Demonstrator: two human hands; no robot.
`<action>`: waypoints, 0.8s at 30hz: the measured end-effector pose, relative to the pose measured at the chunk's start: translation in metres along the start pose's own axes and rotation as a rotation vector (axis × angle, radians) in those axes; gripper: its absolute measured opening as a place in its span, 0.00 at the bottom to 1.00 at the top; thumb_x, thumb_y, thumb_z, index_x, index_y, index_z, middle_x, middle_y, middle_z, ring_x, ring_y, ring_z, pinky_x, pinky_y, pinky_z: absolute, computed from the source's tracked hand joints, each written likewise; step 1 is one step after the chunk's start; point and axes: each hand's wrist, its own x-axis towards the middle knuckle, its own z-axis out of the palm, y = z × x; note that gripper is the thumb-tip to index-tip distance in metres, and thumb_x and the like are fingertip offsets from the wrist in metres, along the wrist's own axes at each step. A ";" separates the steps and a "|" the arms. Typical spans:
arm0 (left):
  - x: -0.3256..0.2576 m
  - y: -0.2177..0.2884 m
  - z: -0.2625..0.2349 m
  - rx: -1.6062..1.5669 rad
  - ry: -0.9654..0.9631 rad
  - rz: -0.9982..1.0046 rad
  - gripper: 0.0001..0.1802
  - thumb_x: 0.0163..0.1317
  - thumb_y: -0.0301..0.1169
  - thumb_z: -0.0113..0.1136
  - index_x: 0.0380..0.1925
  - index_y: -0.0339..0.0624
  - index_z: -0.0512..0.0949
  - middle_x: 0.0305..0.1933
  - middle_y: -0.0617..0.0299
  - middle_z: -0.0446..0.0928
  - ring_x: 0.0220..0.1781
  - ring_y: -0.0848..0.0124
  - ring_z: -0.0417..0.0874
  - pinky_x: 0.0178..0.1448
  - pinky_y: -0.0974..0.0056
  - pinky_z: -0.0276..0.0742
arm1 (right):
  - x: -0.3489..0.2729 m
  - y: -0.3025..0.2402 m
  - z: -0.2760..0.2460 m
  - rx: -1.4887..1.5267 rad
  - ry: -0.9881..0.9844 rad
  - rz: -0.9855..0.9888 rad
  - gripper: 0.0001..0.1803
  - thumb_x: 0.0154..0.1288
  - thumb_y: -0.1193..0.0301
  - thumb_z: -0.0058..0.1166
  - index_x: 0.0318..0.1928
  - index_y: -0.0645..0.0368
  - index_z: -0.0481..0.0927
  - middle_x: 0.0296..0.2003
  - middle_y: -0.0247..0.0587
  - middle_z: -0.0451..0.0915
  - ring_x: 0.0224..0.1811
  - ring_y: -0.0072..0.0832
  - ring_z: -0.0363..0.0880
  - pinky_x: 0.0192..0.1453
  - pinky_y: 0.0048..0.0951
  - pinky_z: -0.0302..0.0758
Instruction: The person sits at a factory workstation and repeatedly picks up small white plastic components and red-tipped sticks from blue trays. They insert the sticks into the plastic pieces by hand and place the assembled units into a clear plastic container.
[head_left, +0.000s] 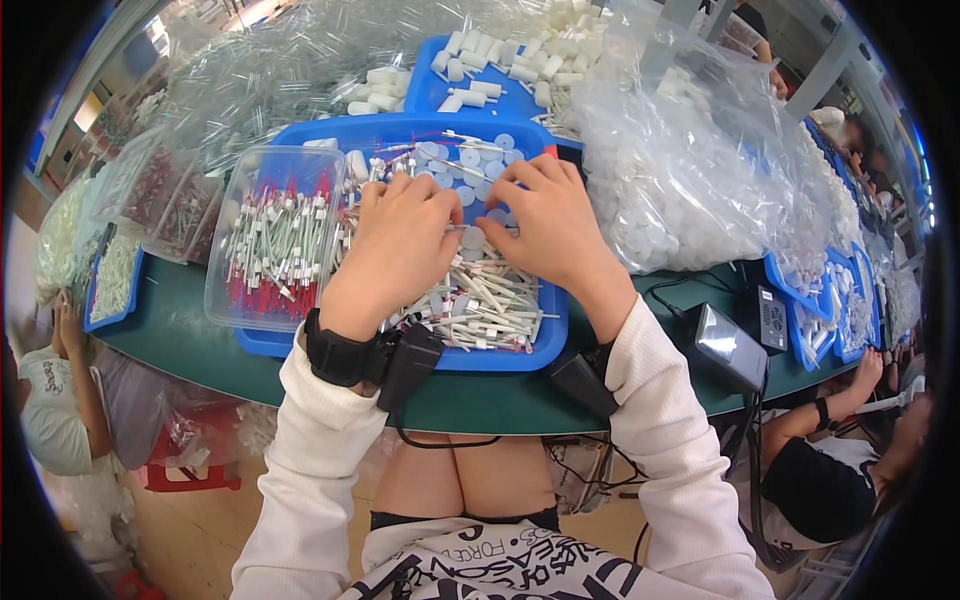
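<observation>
Over a blue tray (552, 300) both my hands are close together with bent fingers. My left hand (400, 240) pinches a thin white stick (458, 227) that points toward my right hand (553, 222). The right thumb and index finger curl in beside it; whatever they grip is too small to make out. A translucent white disc (473, 238) shows just below the fingertips. More round white discs (470, 158) lie beyond the hands. Below them is a pile of slim white sticks (492, 305). A clear plastic box (222, 290) of white-tipped pieces with red ends stands at the left.
A large clear bag (650, 215) of white pieces bulges at the right. Behind, another blue tray (425, 85) holds white cylinders. Clear tubes (270, 90) are heaped at the far left. A silver-black device (728, 345) with cables sits right on the green table (190, 345). People work on both sides.
</observation>
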 end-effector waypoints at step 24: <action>0.026 -0.022 0.030 -0.053 0.353 -0.071 0.12 0.55 0.23 0.61 0.41 0.41 0.79 0.31 0.58 0.76 0.38 0.59 0.79 0.40 0.59 0.74 | -0.007 0.005 -0.011 0.796 0.384 0.352 0.12 0.67 0.73 0.52 0.50 0.57 0.78 0.33 0.31 0.72 0.35 0.19 0.68 0.42 0.19 0.66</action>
